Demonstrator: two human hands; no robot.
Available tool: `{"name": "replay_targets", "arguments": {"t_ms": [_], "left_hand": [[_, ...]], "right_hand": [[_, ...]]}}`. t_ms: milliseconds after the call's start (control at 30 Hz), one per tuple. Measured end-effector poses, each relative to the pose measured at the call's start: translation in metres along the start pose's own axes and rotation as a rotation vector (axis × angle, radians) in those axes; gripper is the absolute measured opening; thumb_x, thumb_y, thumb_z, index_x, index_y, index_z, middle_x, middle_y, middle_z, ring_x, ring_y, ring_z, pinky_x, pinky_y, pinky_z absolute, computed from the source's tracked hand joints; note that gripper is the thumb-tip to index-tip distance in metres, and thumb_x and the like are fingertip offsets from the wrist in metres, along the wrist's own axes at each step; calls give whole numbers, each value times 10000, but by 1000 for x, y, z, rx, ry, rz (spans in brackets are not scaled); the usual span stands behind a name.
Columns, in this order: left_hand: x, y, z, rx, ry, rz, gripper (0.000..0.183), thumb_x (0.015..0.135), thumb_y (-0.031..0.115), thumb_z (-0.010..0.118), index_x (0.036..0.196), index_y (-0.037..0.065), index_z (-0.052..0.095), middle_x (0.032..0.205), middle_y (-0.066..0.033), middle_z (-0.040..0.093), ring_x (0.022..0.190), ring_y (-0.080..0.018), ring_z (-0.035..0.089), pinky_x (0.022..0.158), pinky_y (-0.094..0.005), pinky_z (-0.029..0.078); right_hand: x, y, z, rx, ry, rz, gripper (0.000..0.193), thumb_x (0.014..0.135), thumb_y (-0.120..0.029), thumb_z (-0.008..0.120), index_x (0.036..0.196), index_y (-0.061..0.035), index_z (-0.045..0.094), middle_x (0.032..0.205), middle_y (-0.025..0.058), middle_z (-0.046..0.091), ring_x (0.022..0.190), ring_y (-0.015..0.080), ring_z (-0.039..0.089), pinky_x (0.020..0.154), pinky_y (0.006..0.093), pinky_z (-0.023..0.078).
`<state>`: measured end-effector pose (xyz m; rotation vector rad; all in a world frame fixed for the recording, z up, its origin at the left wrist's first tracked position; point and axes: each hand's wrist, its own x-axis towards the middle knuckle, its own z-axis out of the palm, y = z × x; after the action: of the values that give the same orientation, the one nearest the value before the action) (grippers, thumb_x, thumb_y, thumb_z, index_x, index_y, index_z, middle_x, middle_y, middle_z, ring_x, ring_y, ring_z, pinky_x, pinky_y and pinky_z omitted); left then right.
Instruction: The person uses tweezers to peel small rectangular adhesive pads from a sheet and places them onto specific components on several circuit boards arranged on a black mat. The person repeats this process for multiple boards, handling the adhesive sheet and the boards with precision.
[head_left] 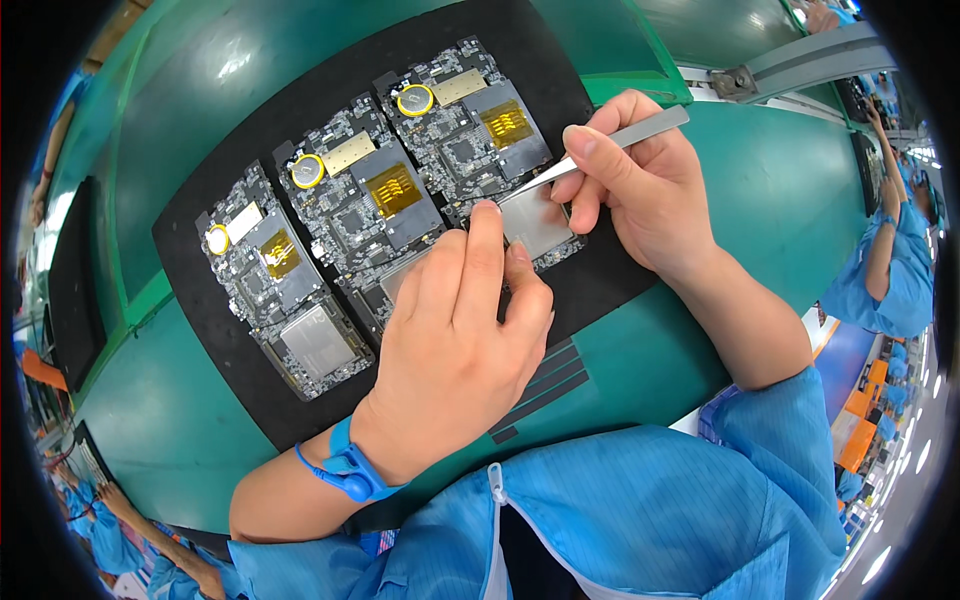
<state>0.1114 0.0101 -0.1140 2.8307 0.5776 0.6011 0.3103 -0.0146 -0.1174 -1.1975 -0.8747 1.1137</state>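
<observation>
Three dark circuit boards lie side by side on a black mat (200,210): the left board (285,290), the middle board (365,195) and the right board (465,125). Each carries a round coin cell with a yellow rim and an amber flex patch. My right hand (640,190) grips metal tweezers (610,140), whose tips touch the right board near a silver shield (535,220). My left hand (460,340) presses two fingertips on the lower edge of that shield and hides part of the middle board. A blue wrist strap (350,470) circles my left wrist.
The mat rests on a green work surface (780,200). A metal rail (800,60) crosses the upper right. Another person in a blue coat (890,280) works at the right edge, and more blue sleeves (120,520) show at the lower left.
</observation>
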Motion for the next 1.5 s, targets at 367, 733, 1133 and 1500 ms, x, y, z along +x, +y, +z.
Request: {"name": "replay_targets", "arguments": {"t_ms": [367, 733, 1133, 1500], "left_hand": [[-23, 8, 3, 134, -65, -11, 558, 711, 193, 668, 1148, -124, 528, 1179, -279, 494, 1083, -382, 501, 896, -410, 453], [-20, 6, 4, 192, -52, 42, 517, 722, 198, 651, 1117, -120, 553, 1145, -265, 518, 1066, -374, 516, 892, -398, 462], [-22, 6, 5, 214, 1, 41, 523, 728, 207, 655, 1130, -110, 549, 1157, -242, 516, 1080, -351, 505, 902, -381, 451], [-26, 5, 6, 228, 30, 45, 506, 752, 212, 644, 1137, -101, 544, 1151, -230, 521, 1084, -344, 498, 911, -377, 448]], "right_hand": [[-22, 12, 17, -97, -56, -293, 159, 906, -39, 551, 933, 14, 404, 763, 146, 622, 575, 113, 616, 510, 223, 518], [-22, 20, 18, -287, -115, -468, 163, 894, -13, 561, 924, 22, 405, 789, 150, 623, 615, 99, 629, 527, 192, 511], [-24, 16, 23, -179, -21, -437, 168, 883, -7, 576, 918, 15, 413, 746, 125, 620, 596, 91, 626, 501, 195, 511], [-23, 16, 26, -197, 70, -360, 174, 898, -73, 582, 916, 7, 429, 707, 120, 616, 555, 97, 606, 493, 206, 504]]}}
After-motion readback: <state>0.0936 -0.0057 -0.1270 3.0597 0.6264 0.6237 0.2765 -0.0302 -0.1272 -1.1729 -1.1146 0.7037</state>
